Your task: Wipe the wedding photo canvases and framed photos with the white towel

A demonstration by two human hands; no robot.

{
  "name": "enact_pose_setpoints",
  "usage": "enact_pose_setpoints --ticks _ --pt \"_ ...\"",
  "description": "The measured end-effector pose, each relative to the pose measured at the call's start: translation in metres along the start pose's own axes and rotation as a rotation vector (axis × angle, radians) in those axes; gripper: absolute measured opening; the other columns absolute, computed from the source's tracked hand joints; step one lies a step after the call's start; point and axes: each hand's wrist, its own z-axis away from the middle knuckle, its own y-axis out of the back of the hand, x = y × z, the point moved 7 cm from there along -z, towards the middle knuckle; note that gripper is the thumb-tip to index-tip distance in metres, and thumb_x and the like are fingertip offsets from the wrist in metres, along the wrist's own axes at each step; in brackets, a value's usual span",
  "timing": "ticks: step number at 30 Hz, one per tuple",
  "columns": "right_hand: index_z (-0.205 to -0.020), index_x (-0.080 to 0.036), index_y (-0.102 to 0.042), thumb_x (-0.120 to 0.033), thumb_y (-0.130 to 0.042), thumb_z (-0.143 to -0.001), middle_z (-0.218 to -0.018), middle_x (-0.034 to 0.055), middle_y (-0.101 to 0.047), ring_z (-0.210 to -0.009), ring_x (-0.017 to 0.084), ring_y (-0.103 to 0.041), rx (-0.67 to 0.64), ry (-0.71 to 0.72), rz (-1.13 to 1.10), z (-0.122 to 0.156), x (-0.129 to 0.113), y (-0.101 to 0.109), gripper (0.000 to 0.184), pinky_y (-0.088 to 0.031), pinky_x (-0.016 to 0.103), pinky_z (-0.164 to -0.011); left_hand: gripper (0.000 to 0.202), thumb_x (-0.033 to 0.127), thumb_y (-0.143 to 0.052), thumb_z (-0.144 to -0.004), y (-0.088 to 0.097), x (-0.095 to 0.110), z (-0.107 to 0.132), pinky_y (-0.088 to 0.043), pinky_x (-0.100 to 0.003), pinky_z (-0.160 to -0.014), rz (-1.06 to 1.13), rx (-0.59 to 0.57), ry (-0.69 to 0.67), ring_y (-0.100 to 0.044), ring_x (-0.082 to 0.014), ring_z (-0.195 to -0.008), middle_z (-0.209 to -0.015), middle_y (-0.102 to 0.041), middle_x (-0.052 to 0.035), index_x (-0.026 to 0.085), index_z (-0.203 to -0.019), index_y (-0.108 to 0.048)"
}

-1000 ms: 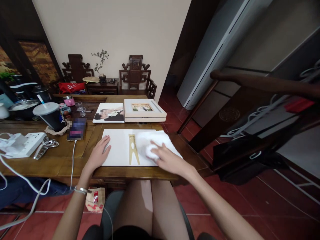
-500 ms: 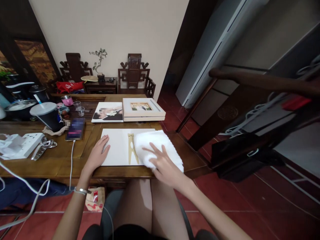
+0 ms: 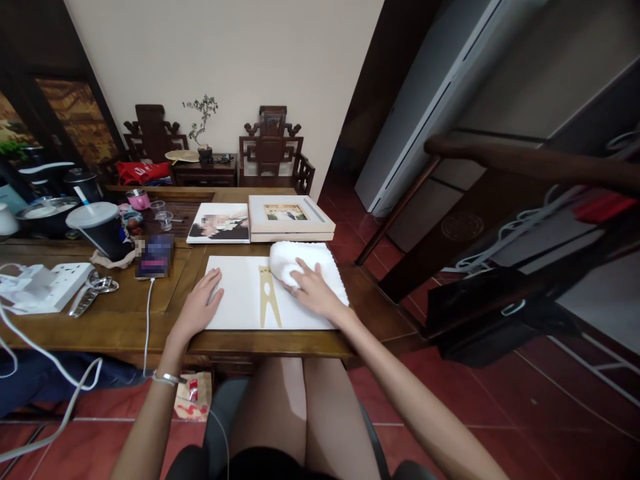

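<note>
A flat white board or album lies on the wooden table in front of me, with a gold A-shaped figure on its face. My left hand rests flat on its left edge, fingers stretched out. Under my right hand is a white towel, bunched beneath the fingers and pressed onto the right part of the board. The towel covers the board's upper right corner and touches the top of the gold figure.
Behind the board lie a photo panel and a boxed picture frame. To the left are a phone on a white cable, a lidded drink cup, a metal tool and a power strip. A wooden chair stands right.
My right hand has slid the towel away from me and slightly left across the board, baring its lower right corner and more of the gold figure. My left hand stays on the left edge.
</note>
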Motion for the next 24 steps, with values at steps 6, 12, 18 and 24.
enact_pose_setpoints --ticks 6,12,18,24 --pt "-0.094 -0.012 -0.060 -0.002 -0.042 -0.076 -0.149 0.0178 -0.037 -0.144 0.038 -0.009 0.100 0.094 0.022 0.019 -0.052 -0.019 0.027 -0.009 0.072 -0.107 0.053 0.039 -0.038 -0.092 0.000 0.001 0.000 -0.027 -0.043 -0.116 0.006 0.007 0.014 -0.038 -0.0239 -0.138 -0.146 -0.044 -0.0151 0.009 -0.133 -0.051" --pt "-0.081 -0.016 -0.062 -0.002 -0.045 -0.065 -0.151 0.0090 -0.037 -0.146 0.030 -0.008 -0.104 0.423 -0.091 0.097 -0.096 -0.013 0.027 0.000 0.063 -0.114 0.052 0.040 -0.039 -0.092 -0.002 0.001 0.001 -0.026 -0.042 -0.116 0.019 0.017 -0.004 -0.037 -0.0237 -0.138 -0.146 -0.044 -0.0147 0.010 -0.133 -0.051" --pt "-0.095 -0.016 -0.059 0.001 -0.043 -0.072 -0.130 0.0153 -0.059 -0.142 0.024 -0.024 -0.143 0.406 -0.149 0.047 -0.062 -0.004 0.033 -0.013 0.054 -0.116 0.053 0.039 -0.038 -0.092 -0.001 0.002 0.001 -0.027 -0.043 -0.116 0.013 0.000 0.003 -0.037 -0.0245 -0.138 -0.146 -0.044 -0.0157 0.009 -0.134 -0.050" --pt "-0.111 -0.011 -0.058 -0.006 -0.042 -0.085 -0.138 0.0201 -0.050 -0.144 0.035 -0.015 -0.001 0.174 0.037 -0.036 -0.051 -0.016 0.032 -0.015 0.069 -0.108 0.053 0.039 -0.038 -0.092 0.001 0.003 0.001 -0.027 -0.043 -0.116 0.014 -0.001 0.014 -0.037 -0.0241 -0.138 -0.146 -0.044 -0.0147 0.010 -0.134 -0.050"
